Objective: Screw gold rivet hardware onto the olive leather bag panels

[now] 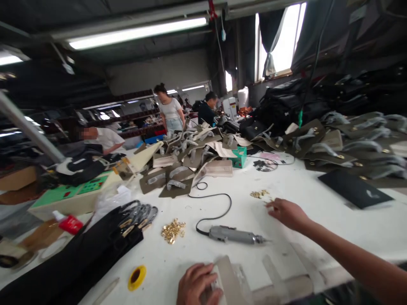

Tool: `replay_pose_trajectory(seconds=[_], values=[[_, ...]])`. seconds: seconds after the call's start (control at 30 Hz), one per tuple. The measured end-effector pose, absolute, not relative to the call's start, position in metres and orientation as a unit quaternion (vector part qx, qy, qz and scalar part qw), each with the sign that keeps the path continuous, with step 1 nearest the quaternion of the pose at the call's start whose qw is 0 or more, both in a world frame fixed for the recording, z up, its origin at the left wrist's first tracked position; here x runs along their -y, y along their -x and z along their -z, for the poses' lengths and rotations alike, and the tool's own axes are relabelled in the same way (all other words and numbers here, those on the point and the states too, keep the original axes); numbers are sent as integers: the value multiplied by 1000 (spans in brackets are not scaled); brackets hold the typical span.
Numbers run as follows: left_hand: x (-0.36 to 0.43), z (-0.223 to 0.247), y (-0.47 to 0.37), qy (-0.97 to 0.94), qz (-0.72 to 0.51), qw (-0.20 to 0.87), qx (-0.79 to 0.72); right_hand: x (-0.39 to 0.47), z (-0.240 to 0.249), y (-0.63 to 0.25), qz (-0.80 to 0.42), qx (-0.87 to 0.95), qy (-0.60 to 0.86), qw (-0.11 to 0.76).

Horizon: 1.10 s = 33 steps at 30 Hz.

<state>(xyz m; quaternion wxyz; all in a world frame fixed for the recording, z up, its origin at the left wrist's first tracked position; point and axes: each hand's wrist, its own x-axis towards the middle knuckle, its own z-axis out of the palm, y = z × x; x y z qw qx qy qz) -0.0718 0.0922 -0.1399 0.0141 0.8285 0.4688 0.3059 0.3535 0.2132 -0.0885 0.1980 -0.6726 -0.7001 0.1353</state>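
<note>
My left hand (pixel 197 284) is closed over the edge of a beige bag panel (pixel 229 277) at the table's near edge. Clear plastic covers part of that panel. Further out, my right hand (pixel 288 214) reaches across the white table, fingers pinched together beside a small heap of tiny gold pieces (pixel 259 194); what the fingertips hold, if anything, is too small to make out. Between the hands lies a grey electric screwdriver (pixel 233 234), its bit pointing right and its black cord running back. A larger pile of gold metal fittings (pixel 172 231) lies left of it.
Bag panels with plastic-wrapped handles (pixel 178 178) are heaped at the back, with more stacked at right (pixel 362 148). A black panel (pixel 354 188) lies at right. Black bags (pixel 79 250), a yellow tape roll (pixel 137 278) and a green-topped machine (pixel 73 192) occupy the left. Several people are beyond.
</note>
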Motion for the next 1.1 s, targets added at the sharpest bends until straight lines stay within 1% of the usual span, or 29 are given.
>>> replay_pose_trajectory(seconds=[0.03, 0.07, 0.13, 0.27, 0.37, 0.53, 0.73, 0.93, 1.1], values=[[-91, 134, 70, -827, -296, 15, -477, -213, 82, -359, -129, 685, 680, 227], [-91, 130, 69, -828, -288, 18, -480, -216, 77, -367, -118, 666, 697, 239], [-94, 124, 68, -828, -283, 31, -483, -224, 70, -390, -95, 622, 738, 244], [-100, 123, 70, -836, -266, 62, -476, -238, 71, -443, -74, 543, 804, 231], [-99, 123, 70, -837, -268, 56, -473, -242, 82, -464, -88, 521, 822, 211], [-99, 119, 65, -835, -289, 38, -467, -251, 101, -463, -100, 529, 824, 178], [-99, 124, 70, -842, -252, 48, -474, -273, 106, -444, -108, 556, 809, 159], [-95, 131, 75, -837, -234, 69, -491, -285, 105, -435, -106, 558, 803, 183], [-93, 124, 66, -816, -261, 90, -508, -277, 97, -439, -103, 549, 796, 231]])
